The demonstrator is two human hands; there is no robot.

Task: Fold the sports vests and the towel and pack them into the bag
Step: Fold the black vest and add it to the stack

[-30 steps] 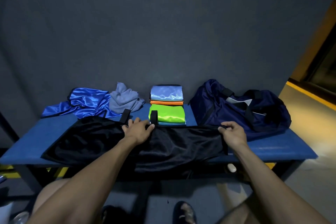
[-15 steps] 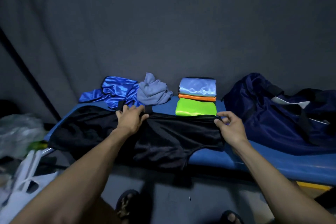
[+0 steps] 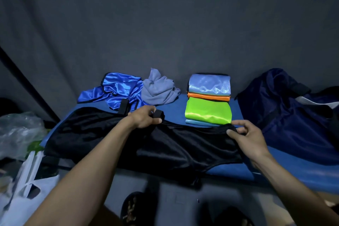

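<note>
With the left hand (image 3: 145,119) curled round a strap and the right hand (image 3: 246,136) pinching the far edge of the black vest (image 3: 165,145) spread on the worktop (image 3: 275,167), its slippery overhanging hem could slide floorward and spoil the fold.

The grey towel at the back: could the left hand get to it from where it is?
Probably yes. The towel lies just beyond the left hand with nothing between, but that hand grips the black vest.
</note>
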